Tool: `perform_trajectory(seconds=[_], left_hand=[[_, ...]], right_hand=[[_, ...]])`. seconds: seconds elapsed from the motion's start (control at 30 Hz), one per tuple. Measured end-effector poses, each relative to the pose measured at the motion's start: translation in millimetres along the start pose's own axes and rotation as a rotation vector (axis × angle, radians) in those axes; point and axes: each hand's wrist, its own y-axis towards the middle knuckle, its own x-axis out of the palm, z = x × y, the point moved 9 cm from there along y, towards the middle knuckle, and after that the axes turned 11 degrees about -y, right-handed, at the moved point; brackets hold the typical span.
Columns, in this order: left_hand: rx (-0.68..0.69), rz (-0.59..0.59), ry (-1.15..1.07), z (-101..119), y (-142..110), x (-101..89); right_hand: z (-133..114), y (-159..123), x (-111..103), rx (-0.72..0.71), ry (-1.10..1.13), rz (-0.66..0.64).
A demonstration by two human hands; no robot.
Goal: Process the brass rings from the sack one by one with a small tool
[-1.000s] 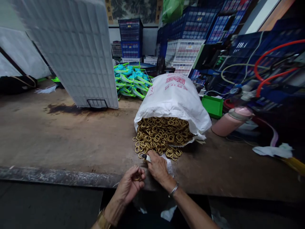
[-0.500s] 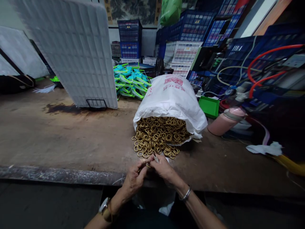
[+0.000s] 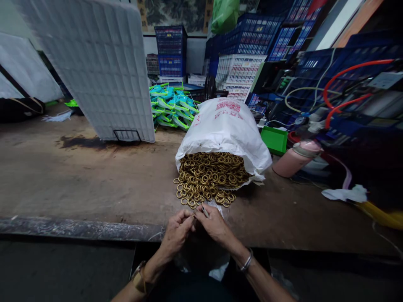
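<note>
Left hand [image 3: 174, 230], right hand [image 3: 216, 226]: apart 1 s ago, now meeting; likely two-handed work | right clamped on small tool [image 3: 205, 211]; left curled, can't tell if gripping | gold rings [image 3: 201, 184]: far side, spilling from white sack [image 3: 223, 130]

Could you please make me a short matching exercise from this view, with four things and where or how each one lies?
1. White sack with red printing
2. Brass-coloured round rings
3. Pink cylindrical bottle
4. Silver-coloured bracelet

A. On the brown table, right of the sack
B. Around the wrist of the right hand
C. Spilling from the sack's mouth
D. Lying with its open mouth towards the near table edge

Pairs: 1-D, 2-C, 3-A, 4-B.
</note>
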Motion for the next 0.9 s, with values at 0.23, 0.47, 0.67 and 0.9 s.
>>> perform_trajectory(seconds=[0.23,0.47,0.67,0.9], left_hand=[[-0.178,-0.086,-0.245,-14.5,-2.0,6.5],[-0.223,-0.065,-0.333,-17.2,-3.1,7.0],[-0.199,-0.029,-0.358,-15.8,-1.8,7.7],[-0.155,0.003,-0.280,-14.7,-0.2,3.0]], right_hand=[[-4.2,0.4,-0.8,0.005,0.070,-0.022],[-0.8,1.8,2.7,0.008,0.182,-0.062],[0.0,2.1,-1.5,-0.038,-0.023,0.022],[-7.9,-6.4,6.5,-0.164,-0.380,0.017]])
